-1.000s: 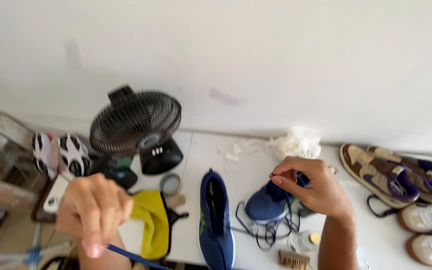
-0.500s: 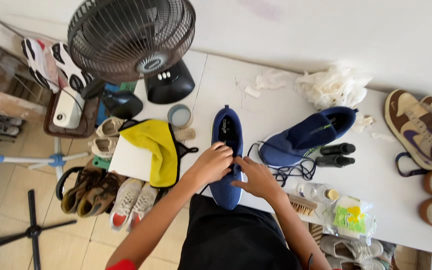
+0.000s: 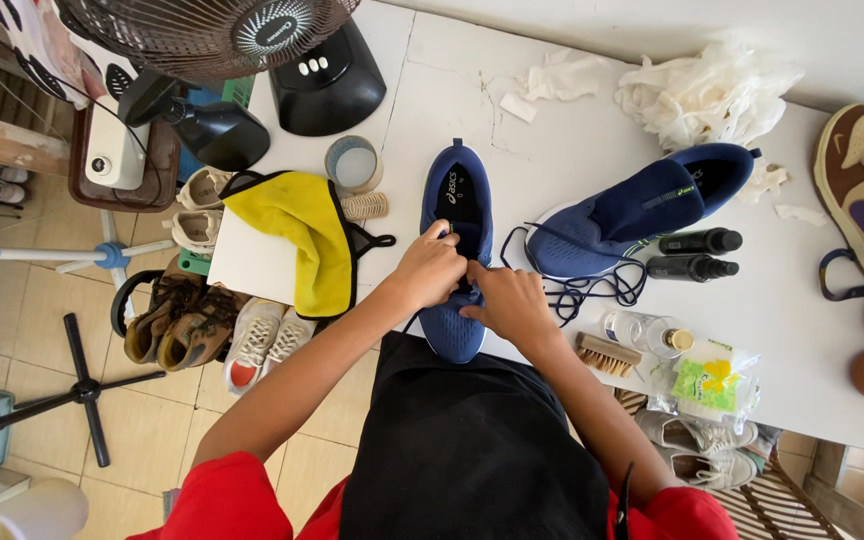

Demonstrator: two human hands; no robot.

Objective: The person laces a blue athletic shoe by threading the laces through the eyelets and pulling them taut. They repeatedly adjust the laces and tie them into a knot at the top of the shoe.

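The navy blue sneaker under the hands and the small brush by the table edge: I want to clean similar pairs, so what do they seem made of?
Navy blue sneaker: apparently knit or mesh fabric, matte, with a soft-looking weave. Small brush: seemingly a pale wooden block with tan bristles, though fibre type is unclear. Both hands, left and right, rest on the shoe.

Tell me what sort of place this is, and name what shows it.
Probably a small shoe-cleaning or repair workspace. Both hands work at a blue sneaker on a white table, with a brush and two black bottles alongside, and more pairs of shoes on the floor.
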